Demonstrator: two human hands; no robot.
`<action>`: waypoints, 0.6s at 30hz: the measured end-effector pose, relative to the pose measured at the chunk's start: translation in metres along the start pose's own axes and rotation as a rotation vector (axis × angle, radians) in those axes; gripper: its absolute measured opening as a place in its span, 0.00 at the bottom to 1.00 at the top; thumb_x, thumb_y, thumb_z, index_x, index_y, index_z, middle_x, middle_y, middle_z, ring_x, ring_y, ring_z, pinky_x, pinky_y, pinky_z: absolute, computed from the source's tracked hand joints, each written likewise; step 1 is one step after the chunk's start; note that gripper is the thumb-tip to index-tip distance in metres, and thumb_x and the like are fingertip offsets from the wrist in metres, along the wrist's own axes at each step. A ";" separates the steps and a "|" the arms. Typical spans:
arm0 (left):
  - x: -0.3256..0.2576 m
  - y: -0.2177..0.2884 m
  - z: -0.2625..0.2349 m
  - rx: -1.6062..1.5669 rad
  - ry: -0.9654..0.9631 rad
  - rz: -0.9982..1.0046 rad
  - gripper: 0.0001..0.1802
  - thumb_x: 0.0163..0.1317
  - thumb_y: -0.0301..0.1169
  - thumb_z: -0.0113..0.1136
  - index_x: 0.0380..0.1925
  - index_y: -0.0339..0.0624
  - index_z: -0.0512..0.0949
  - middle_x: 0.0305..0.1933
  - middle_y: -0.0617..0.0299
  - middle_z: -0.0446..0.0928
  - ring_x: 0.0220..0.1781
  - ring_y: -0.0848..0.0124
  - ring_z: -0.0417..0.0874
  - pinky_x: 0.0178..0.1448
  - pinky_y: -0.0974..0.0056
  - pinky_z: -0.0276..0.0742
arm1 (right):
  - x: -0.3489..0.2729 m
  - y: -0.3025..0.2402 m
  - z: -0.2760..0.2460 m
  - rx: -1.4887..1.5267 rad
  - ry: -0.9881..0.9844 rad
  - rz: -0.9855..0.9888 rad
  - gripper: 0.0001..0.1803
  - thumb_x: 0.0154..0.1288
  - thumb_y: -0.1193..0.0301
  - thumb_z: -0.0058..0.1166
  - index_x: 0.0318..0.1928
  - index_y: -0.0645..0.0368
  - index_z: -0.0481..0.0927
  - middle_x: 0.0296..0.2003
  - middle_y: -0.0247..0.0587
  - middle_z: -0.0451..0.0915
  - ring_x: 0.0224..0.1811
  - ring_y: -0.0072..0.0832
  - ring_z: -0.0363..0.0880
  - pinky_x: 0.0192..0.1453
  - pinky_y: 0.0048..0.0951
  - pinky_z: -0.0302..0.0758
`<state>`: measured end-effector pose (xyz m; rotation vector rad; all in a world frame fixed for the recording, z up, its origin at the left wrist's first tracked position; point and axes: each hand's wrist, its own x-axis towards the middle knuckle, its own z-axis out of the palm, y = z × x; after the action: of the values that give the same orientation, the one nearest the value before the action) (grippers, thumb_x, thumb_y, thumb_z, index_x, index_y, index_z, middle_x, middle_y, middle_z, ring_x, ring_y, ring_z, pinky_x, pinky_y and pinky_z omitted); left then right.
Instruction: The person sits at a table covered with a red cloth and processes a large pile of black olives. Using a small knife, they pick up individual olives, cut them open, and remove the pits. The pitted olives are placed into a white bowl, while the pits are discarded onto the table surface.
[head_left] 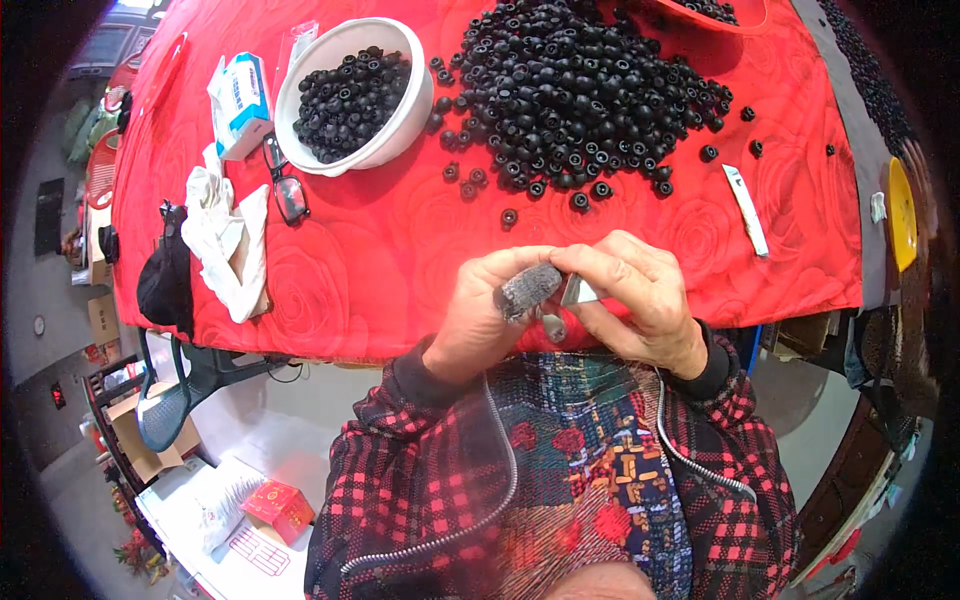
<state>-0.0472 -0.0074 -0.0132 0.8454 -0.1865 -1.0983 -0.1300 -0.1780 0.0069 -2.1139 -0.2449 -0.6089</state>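
Head view: your left hand and right hand meet at the near edge of the red-covered surface

Nearest you is your plaid jacket. Just past it, your left hand is closed around a rough, dark grey piece, while your right pinches a flat, pale piece right beside it; you cannot tell from this angle exactly what either is.

Farther out on your left, a black cloth item lies by crumpled white cloth, with black-framed eyeglasses next to it. A slim white strip lies to your right. Beyond, a white bowl holds small round black parts, a blue-and-white box sits just left of it, and a large heap of similar parts spreads across the far middle.
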 end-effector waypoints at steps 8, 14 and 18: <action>-0.005 -0.007 -0.001 0.272 0.098 0.110 0.13 0.64 0.25 0.57 0.49 0.33 0.77 0.38 0.61 0.79 0.36 0.77 0.79 0.38 0.71 0.79 | -0.011 -0.007 0.001 -0.026 -0.042 0.029 0.29 0.44 0.76 0.63 0.51 0.65 0.75 0.26 0.43 0.74 0.26 0.38 0.75 0.29 0.35 0.73; -0.007 0.006 0.004 0.093 0.073 0.084 0.13 0.65 0.27 0.57 0.47 0.31 0.77 0.37 0.60 0.78 0.33 0.76 0.79 0.37 0.70 0.80 | -0.004 -0.014 -0.013 -0.017 -0.014 0.167 0.28 0.50 0.76 0.60 0.54 0.67 0.72 0.32 0.48 0.75 0.31 0.42 0.76 0.35 0.37 0.74; -0.009 0.009 0.008 0.158 0.053 0.072 0.13 0.66 0.27 0.56 0.47 0.31 0.77 0.36 0.60 0.77 0.34 0.74 0.80 0.37 0.70 0.80 | -0.001 -0.007 -0.011 -0.088 -0.028 0.119 0.24 0.53 0.76 0.58 0.53 0.65 0.73 0.31 0.46 0.74 0.30 0.42 0.76 0.33 0.38 0.73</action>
<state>-0.0494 -0.0020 0.0004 1.0007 -0.2596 -1.0023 -0.1373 -0.1829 0.0165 -2.2054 -0.1083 -0.5283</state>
